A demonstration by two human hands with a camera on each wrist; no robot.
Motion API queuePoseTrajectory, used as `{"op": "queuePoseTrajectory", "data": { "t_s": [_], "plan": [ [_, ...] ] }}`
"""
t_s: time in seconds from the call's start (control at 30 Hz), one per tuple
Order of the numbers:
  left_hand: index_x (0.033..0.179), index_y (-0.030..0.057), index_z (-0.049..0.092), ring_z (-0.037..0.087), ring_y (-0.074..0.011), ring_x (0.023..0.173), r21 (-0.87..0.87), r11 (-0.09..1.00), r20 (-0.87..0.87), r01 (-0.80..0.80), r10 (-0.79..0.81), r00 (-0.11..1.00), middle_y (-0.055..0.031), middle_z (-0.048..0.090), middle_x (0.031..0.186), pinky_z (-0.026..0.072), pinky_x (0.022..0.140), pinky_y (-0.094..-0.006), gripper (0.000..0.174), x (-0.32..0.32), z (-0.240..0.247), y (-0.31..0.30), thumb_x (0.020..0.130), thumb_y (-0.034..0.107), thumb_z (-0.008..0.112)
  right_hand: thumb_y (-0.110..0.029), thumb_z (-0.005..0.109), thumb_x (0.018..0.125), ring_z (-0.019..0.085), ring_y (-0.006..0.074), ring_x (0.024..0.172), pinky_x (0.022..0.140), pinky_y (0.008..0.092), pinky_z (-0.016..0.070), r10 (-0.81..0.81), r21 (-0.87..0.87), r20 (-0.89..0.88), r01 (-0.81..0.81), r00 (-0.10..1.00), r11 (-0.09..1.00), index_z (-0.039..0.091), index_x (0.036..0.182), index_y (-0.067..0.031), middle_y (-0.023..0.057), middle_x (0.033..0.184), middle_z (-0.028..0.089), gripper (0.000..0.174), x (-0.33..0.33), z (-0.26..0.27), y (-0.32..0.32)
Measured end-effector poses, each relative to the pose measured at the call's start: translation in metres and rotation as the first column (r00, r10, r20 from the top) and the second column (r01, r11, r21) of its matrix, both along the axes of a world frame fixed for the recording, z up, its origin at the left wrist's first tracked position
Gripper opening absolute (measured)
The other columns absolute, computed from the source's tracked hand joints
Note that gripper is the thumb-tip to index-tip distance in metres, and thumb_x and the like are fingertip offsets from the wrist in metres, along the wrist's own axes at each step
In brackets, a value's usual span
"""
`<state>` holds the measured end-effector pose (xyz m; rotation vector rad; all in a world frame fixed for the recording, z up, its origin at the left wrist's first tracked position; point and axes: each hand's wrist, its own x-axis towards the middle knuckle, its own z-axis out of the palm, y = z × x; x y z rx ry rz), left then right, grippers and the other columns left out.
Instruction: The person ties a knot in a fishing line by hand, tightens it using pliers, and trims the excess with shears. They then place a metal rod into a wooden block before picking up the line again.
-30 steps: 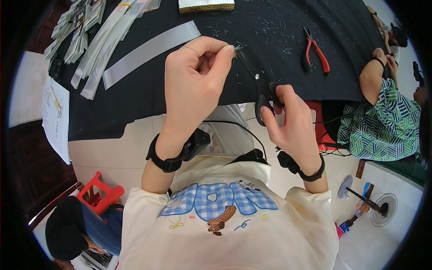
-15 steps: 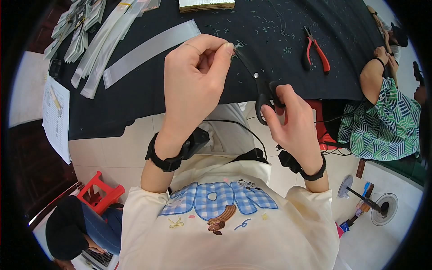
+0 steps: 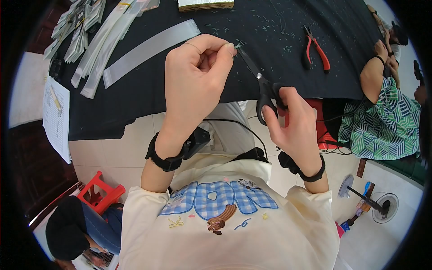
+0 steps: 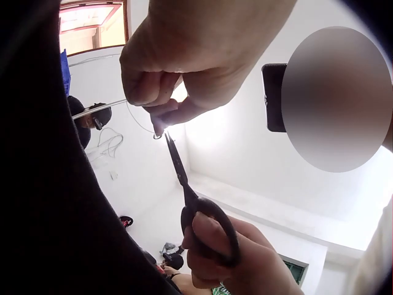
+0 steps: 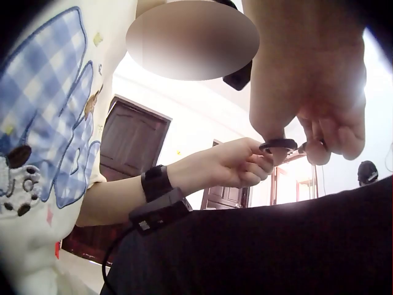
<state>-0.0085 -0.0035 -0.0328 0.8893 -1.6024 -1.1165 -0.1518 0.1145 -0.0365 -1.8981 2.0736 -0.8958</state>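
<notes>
Black scissors (image 3: pixel 259 76) are held by the right hand (image 3: pixel 294 130), its thumb and fingers through the handle loops. Their blades point up and left to the fingertips of the left hand (image 3: pixel 195 81), which pinches something tiny with greenish thread ends (image 3: pixel 238 46). In the left wrist view a thin thread loops below the left hand (image 4: pixel 190 61), and the tips of the scissors (image 4: pixel 176 161) meet its fingertips; the right hand (image 4: pixel 239 252) grips the loops. The right wrist view shows the right hand (image 5: pixel 313 80) close up, with the left hand (image 5: pixel 227 165) behind it.
Red-handled pliers (image 3: pixel 320 54) lie on the black cloth (image 3: pixel 270 67) to the right, amid scattered thread snippets. A clear strip (image 3: pixel 148 51), plastic sleeves (image 3: pixel 101 49) and packets (image 3: pixel 81 40) lie left. A block (image 3: pixel 206 4) sits at the top. Other people are at both sides.
The right hand and scissors have shifted slightly right, and the handle loops look closer together. The left hand keeps its pinch with almost no movement.
</notes>
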Motion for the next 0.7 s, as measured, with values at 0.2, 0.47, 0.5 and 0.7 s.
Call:
{"op": "queuePoseTrajectory", "data": {
  "t_s": [0.2,0.47,0.5,0.7],
  "plan": [
    [0.083,-0.0035,0.064,0.043,0.0,0.055,0.013,0.999,0.064,0.037,-0.037,0.997,0.0002,0.06,0.068,0.0287,0.047,-0.016,0.013,0.004,-0.0013,-0.001,0.084,0.009,0.06,-0.013,0.069,0.073,0.048,0.0215,0.054,0.048,0.0324,0.036,0.008,0.005,0.004,-0.008,1.0,1.0,0.051,0.087,-0.001,0.008,0.059,0.047,0.026,0.0009,0.0001,-0.0016],
    [0.079,-0.0035,0.063,0.04,0.0002,0.051,0.032,0.999,0.039,0.024,-0.025,0.999,0.0016,0.055,0.061,0.027,0.044,-0.0166,0.012,0.0033,0.0013,0.0004,0.082,0.007,0.06,-0.014,0.069,0.073,0.049,0.0206,0.054,0.048,0.0321,0.036,-0.003,0.034,0.024,0.002,1.0,0.999,0.051,0.086,-0.0013,0.0077,0.059,0.047,0.025,0.0018,0.0007,0.0012],
    [0.083,-0.0029,0.064,0.041,0.0009,0.053,0.023,0.999,0.069,0.039,-0.041,0.997,0.0013,0.06,0.067,0.026,0.045,-0.0159,0.014,0.0041,0.0012,0.0003,0.084,0.01,0.06,-0.014,0.068,0.073,0.049,0.0204,0.053,0.048,0.032,0.036,-0.003,0.032,0.014,0.002,1.0,0.999,0.051,0.086,-0.0014,0.0077,0.059,0.048,0.025,0.0014,0.0002,0.0008],
    [0.075,-0.0041,0.063,0.04,-0.0004,0.048,0.016,1.0,0.01,0.012,-0.012,1.0,0.002,0.051,0.055,0.0279,0.043,-0.0173,0.01,0.0005,0.0014,0.0004,0.08,0.004,0.059,-0.014,0.068,0.073,0.049,0.0201,0.053,0.048,0.0314,0.036,-0.001,0.032,0.009,0.001,1.0,0.999,0.051,0.086,-0.0015,0.0074,0.059,0.048,0.025,0.0018,0.0001,-0.0005]
  ]
}}
